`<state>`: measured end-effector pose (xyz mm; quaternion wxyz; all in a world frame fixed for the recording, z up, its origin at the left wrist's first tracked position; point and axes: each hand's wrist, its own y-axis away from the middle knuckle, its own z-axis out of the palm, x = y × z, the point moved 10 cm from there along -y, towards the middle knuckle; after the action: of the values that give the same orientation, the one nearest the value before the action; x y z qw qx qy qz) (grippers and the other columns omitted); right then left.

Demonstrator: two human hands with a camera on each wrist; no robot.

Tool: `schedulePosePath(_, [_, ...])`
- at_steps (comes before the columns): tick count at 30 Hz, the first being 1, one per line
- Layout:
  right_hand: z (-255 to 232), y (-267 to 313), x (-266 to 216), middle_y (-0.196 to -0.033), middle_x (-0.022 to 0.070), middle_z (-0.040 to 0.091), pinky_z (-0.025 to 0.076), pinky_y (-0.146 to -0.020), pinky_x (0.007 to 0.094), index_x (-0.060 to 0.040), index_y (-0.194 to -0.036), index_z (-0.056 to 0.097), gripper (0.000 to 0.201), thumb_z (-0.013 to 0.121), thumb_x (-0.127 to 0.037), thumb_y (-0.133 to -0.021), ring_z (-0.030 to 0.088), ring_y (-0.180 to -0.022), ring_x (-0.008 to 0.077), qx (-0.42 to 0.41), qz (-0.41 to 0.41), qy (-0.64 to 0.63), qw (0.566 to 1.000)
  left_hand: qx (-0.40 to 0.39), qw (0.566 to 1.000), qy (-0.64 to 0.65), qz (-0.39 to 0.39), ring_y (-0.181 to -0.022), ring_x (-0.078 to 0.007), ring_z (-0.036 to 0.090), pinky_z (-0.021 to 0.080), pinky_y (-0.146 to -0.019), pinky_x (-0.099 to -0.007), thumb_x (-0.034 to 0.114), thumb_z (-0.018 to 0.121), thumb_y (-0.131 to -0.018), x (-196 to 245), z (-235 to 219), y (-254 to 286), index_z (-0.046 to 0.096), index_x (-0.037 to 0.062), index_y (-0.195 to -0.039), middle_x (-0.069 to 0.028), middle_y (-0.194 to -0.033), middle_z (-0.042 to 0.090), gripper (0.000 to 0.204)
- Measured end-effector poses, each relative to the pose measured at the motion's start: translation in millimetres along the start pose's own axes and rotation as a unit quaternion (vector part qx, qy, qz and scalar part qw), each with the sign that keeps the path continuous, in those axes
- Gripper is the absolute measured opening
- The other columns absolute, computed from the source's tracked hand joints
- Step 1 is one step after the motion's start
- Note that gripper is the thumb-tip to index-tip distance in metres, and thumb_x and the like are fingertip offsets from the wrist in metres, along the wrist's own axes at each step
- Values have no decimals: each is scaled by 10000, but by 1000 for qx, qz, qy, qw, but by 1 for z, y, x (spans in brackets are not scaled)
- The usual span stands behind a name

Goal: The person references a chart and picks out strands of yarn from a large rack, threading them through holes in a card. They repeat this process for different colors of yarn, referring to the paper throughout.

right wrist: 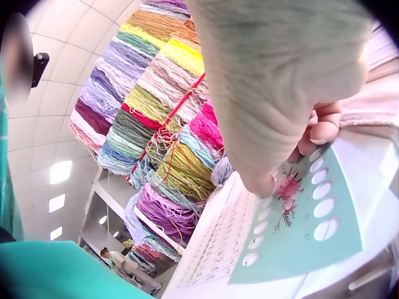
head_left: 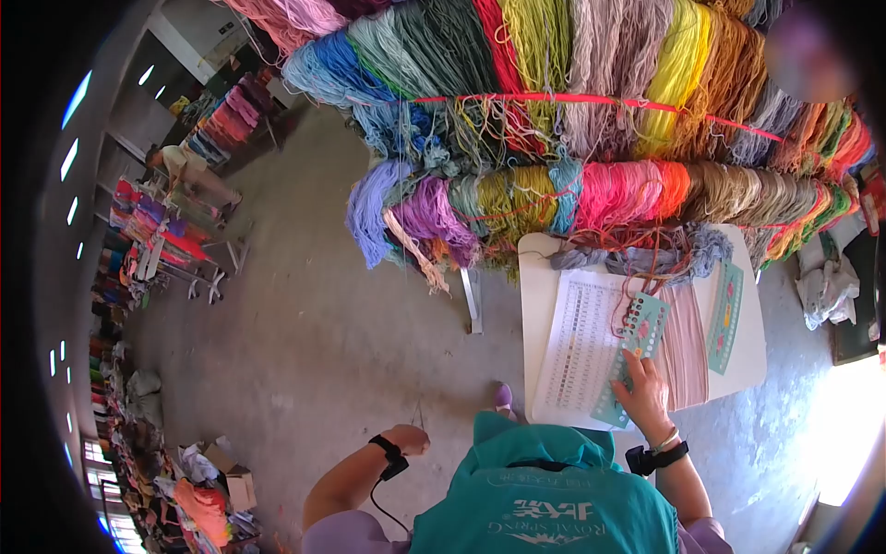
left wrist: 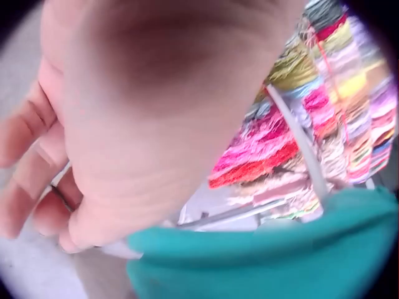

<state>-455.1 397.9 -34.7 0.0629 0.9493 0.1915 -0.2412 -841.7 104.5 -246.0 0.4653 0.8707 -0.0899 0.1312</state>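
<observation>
My right hand (head_left: 643, 392) rests on a green card (head_left: 651, 319) with rows of holes and a pink flower print. In the right wrist view the thumb and bent fingertips touch the card (right wrist: 299, 212) beside its holes. Dark and reddish threads (head_left: 633, 314) pass through holes at the card's far end. Under the card lies a white sheet of printed tables (head_left: 577, 342). My left hand (head_left: 406, 439) hangs off to the left, away from the board. Its fingers (left wrist: 28, 128) are loosely bent, one wearing a dark ring, with no held thing showing.
A white board (head_left: 738, 342) carries the sheet, pale pink yarn (head_left: 685, 342), another green card (head_left: 725, 319) and a grey-blue skein (head_left: 706, 254). Beyond it hang racks of coloured yarn (head_left: 544, 198). Another person (head_left: 189, 171) stands by racks at the far left.
</observation>
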Motion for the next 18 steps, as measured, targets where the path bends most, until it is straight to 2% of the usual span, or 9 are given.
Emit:
schedulePosePath(2, [-6, -1, -1, -996, 147, 627, 528, -726, 424, -57, -1266, 589, 538, 739, -183, -765, 648, -871, 315, -4, -18, -14, 1000, -45, 994, 95, -6, -771, -293, 699, 519, -672, -439, 248, 559, -838, 18, -19, 3, 697, 108, -858, -129, -853, 704, 197])
schedulePosePath(4, [-10, -1, 4, -967, 127, 641, 532, -715, 417, -44, -1216, 616, 464, 726, -142, -775, 653, -839, 311, -28, 9, -92, 995, 52, 979, 197, -21, -718, -275, 685, 503, -638, -406, 251, 558, -876, 43, -93, 15, 676, 100, -887, -129, -808, 689, 192])
schedulePosePath(6, [-28, -2, -3, -1008, 106, 683, 548, -717, 391, -31, -1123, 661, 340, 697, -51, -785, 670, -830, 308, -19, 10, -137, 990, 114, 964, 238, 41, -667, -245, 660, 488, -614, -381, 231, 567, -913, 85, -164, 21, 663, 82, -924, -109, -752, 672, 178])
schedulePosePath(8, [-64, -6, -48, -1080, 122, 683, 554, -734, 379, -37, -1125, 667, 341, 684, -28, -784, 677, -879, 302, 42, -176, -152, 972, 238, 935, 224, 139, -635, -232, 631, 473, -590, -368, 190, 590, -928, 127, -214, 25, 656, 53, -956, -96, -716, 657, 155])
schedulePosePath(9, [-82, -3, -72, -1115, 129, 684, 558, -743, 373, -40, -1126, 670, 343, 677, -16, -784, 681, -903, 300, 72, -266, -158, 948, 242, 931, 220, 163, -641, -210, 630, 475, -590, -359, 188, 591, -932, 156, -235, 31, 652, 49, -963, -86, -727, 657, 155])
schedulePosePath(11, [-106, -4, -127, -1124, 143, 690, 563, -767, 357, -44, -1152, 666, 379, 647, 21, -779, 678, -957, 304, 58, -348, -188, 917, 250, 921, 211, 210, -654, -167, 630, 478, -589, -340, 183, 595, -938, 226, -282, 61, 643, 42, -977, -65, -749, 657, 154])
schedulePosePath(14, [-87, -4, -176, -1038, 159, 702, 560, -729, 378, -49, -1169, 660, 387, 617, 22, -792, 683, -884, 338, -133, -339, -332, 870, 139, 913, 365, 121, -655, -103, 612, 475, -583, -295, 168, 610, -953, 274, -304, 92, 648, 40, -994, -29, -737, 650, 140])
schedulePosePath(16, [-66, 5, -188, -980, 165, 706, 555, -699, 373, -51, -1160, 661, 357, 618, 6, -810, 691, -822, 331, -286, -308, -325, 847, 247, 876, 370, 187, -627, -39, 549, 422, -551, -239, 120, 602, -960, 286, -323, 113, 656, 45, -989, 9, -714, 607, 96])
schedulePosePath(18, [-56, 12, -171, -920, 169, 698, 545, -667, 357, -49, -1136, 670, 300, 638, -33, -839, 692, -763, 285, -318, -278, -317, 849, 341, 853, 339, 205, -617, 1, 457, 380, -546, -202, 79, 600, -959, 285, -328, 132, 661, 41, -989, 49, -712, 578, 78])
